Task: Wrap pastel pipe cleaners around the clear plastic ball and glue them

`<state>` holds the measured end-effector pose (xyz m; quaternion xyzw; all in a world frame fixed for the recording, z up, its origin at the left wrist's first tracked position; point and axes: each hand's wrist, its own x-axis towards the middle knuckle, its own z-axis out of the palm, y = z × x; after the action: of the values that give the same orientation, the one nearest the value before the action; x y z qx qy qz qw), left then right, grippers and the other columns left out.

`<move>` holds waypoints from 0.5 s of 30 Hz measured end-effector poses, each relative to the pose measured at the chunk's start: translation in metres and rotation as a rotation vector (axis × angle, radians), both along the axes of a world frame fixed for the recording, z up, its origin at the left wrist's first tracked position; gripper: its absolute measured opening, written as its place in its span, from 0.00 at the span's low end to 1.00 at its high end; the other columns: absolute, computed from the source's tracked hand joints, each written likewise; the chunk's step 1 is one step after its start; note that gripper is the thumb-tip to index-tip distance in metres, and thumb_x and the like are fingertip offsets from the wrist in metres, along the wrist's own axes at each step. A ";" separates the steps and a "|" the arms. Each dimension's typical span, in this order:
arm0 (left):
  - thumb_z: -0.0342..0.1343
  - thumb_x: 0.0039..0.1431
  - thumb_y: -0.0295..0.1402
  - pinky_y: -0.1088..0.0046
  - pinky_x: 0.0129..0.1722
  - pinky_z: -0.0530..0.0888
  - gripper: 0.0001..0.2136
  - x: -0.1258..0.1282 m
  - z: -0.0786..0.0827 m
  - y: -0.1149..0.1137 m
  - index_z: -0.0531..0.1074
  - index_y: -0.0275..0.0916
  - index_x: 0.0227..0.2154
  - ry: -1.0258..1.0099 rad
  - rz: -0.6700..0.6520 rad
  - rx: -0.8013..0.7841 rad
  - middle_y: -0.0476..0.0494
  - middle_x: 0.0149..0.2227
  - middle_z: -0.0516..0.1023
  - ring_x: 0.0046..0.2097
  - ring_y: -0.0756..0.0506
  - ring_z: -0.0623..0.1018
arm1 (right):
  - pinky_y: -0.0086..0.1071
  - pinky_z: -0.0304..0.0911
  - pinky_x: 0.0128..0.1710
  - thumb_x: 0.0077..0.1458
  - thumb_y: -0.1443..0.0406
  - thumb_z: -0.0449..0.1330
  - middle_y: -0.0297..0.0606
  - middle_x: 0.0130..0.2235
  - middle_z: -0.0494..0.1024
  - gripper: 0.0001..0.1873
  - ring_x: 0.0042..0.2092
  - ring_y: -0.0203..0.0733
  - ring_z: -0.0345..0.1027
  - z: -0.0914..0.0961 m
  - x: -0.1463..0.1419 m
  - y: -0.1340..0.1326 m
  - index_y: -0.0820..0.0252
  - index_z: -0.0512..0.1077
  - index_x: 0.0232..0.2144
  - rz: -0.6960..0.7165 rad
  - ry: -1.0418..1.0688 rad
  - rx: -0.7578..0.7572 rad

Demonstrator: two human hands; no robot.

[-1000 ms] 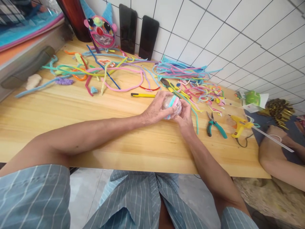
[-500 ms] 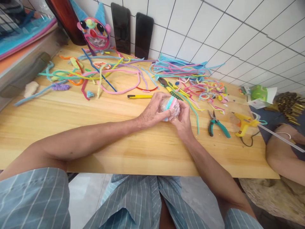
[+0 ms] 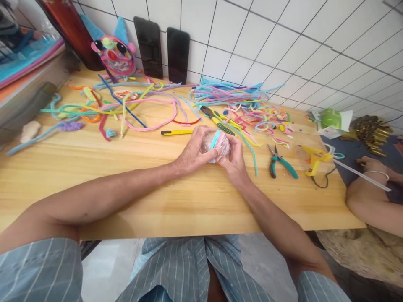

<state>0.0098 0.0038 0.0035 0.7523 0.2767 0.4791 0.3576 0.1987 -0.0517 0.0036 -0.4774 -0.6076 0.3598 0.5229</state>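
Note:
My left hand (image 3: 193, 152) and my right hand (image 3: 233, 160) are both closed around a small clear ball (image 3: 219, 143) wrapped with pink and teal pipe cleaners, held just above the wooden table (image 3: 103, 167). A long teal pipe cleaner (image 3: 248, 147) trails from the ball toward the right. My left thumb presses on the ball's near side. Part of the ball is hidden by my fingers.
Many coloured pipe cleaners (image 3: 233, 96) lie along the back. A yellow utility knife (image 3: 176, 132), teal-handled pliers (image 3: 280, 161), a yellow glue gun (image 3: 315, 158), a pipe-cleaner mask (image 3: 115, 54) and two dark phones (image 3: 163, 48) lean at the tiled wall. Another person's arm (image 3: 371, 197) is at right.
The view has tilted slightly, so everything sits lower left in the picture. My hands keep working the ball in the same spot. The other person's hand at right has come into view.

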 end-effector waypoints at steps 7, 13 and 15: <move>0.63 0.70 0.43 0.53 0.69 0.73 0.25 0.000 -0.003 -0.002 0.66 0.41 0.64 0.030 0.022 0.051 0.36 0.61 0.71 0.65 0.37 0.73 | 0.55 0.67 0.71 0.60 0.42 0.71 0.48 0.67 0.71 0.41 0.67 0.56 0.70 0.000 -0.003 -0.005 0.48 0.61 0.65 -0.015 -0.004 -0.004; 0.62 0.73 0.42 0.52 0.69 0.74 0.24 -0.002 -0.004 -0.004 0.64 0.43 0.66 0.050 0.026 0.125 0.37 0.62 0.70 0.66 0.37 0.73 | 0.57 0.68 0.71 0.61 0.45 0.71 0.50 0.69 0.70 0.41 0.68 0.57 0.71 0.004 -0.002 -0.010 0.49 0.59 0.67 0.010 0.001 -0.018; 0.62 0.74 0.42 0.51 0.70 0.74 0.25 -0.003 -0.002 -0.008 0.63 0.44 0.67 0.065 0.033 0.144 0.37 0.63 0.69 0.67 0.37 0.72 | 0.58 0.67 0.73 0.62 0.45 0.70 0.50 0.71 0.69 0.41 0.70 0.58 0.69 0.003 -0.002 -0.014 0.50 0.59 0.68 0.004 -0.016 -0.005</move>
<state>0.0071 -0.0041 0.0012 0.7866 0.2653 0.4789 0.2855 0.1964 -0.0657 0.0070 -0.4805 -0.6119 0.3586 0.5158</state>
